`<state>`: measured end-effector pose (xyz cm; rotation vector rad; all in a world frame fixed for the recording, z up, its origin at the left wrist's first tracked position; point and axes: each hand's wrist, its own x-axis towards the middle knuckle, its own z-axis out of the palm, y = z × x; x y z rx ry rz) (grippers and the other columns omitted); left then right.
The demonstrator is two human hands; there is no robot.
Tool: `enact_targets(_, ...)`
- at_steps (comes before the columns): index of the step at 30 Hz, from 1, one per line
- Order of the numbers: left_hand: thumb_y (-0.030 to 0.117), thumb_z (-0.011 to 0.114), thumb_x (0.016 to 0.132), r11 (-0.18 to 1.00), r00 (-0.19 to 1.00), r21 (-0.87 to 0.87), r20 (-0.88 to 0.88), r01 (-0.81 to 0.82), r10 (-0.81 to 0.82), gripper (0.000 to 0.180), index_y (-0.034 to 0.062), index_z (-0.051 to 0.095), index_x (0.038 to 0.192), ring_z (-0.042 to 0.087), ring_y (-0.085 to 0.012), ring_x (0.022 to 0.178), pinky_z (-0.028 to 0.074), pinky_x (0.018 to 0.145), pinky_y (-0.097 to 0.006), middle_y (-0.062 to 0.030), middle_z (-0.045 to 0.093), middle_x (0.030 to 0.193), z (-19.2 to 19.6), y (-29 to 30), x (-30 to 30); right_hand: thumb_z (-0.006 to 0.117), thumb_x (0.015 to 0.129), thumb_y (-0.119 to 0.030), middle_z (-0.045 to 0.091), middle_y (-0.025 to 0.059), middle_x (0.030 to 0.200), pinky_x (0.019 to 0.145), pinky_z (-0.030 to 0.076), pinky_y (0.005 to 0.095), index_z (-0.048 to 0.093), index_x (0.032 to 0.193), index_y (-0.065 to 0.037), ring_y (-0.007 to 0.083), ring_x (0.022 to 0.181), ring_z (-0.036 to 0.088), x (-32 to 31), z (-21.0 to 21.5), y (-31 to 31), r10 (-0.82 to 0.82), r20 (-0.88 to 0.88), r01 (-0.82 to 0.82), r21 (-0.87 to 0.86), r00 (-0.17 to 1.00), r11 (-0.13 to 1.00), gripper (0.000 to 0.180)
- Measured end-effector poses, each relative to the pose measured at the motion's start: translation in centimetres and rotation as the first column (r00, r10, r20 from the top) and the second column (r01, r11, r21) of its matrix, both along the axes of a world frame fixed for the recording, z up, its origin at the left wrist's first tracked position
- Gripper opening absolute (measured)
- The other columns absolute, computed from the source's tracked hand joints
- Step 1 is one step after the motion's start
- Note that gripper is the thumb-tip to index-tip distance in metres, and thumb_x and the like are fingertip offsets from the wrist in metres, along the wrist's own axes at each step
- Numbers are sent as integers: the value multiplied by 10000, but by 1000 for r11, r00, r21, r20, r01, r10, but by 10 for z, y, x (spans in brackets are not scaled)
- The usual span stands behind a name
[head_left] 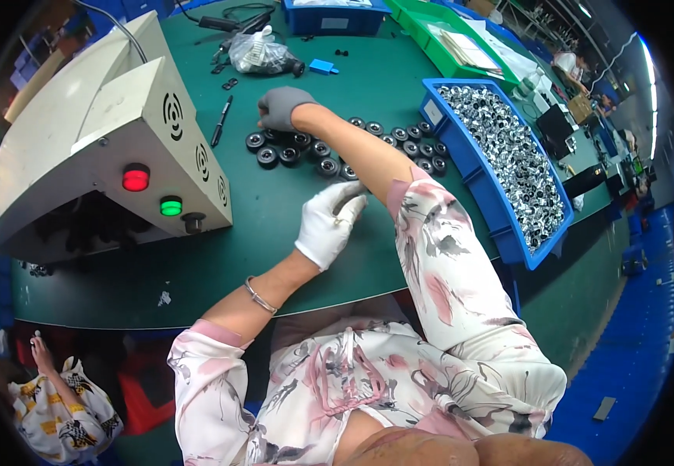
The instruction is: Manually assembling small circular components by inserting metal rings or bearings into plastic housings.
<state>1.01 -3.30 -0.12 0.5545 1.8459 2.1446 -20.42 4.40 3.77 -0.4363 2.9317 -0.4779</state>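
Discs [327, 168], black, about twenty; pen [222, 122], one; left hand [326, 226], right hand [281, 109]: both curled, any grasp unclear.

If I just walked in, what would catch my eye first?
Probably the blue bin heaped with shiny metal pieces, at right. Next, the pale machine at left, with glowing red light and green light. Between them, the gray-gloved right hand is by black round parts on a green table.
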Motion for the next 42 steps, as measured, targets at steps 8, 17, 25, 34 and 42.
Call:
enact_targets(8,-4,764,855,908,842,-53,-400,-415,362,415,6,619,1244,633,-125,826,558,733,-255,-62,610,1052,-6,1,-11,676,921,-244,716,62,940,800,537,313,715,1112,-20,159,883,670,84,13,79,-113,-54,51,-653,992,755,297)
enact_targets(17,57,862,740,929,709,-80,-671,-362,219,431,24,694,1136,641,-201,845,552,732,-302,-107,595,1108,20,-5,-20,585,1037,-284,657,66,1205,910,526,254,591,1301,32,124,1075,630,231,7,91,248,367,399,-912,896,-92,412)
enact_targets(25,28,851,687,953,613,-28,-772,-301,171,495,-5,634,1130,669,-332,931,559,764,-394,-167,601,1103,18,3,-10,627,1005,-324,656,70,1218,892,520,279,577,1331,-3,140,1076,635,249,-2,89,296,292,351,-921,910,-170,460)
enact_targets(34,14,847,650,956,637,-95,-763,-277,108,492,3,642,1097,659,-357,906,550,771,-407,-169,625,1066,15,0,-10,623,1005,-360,655,30,1107,868,518,308,631,1217,-69,155,995,635,253,-10,88,331,366,449,-866,870,-222,360)
enact_targets(42,90,896,660,925,641,-90,-746,-369,183,496,21,645,1082,666,-342,908,560,773,-401,-154,630,1059,11,4,-11,650,990,-205,658,38,1115,832,532,332,618,1199,-31,143,977,637,250,-13,82,79,139,133,-988,987,76,274)
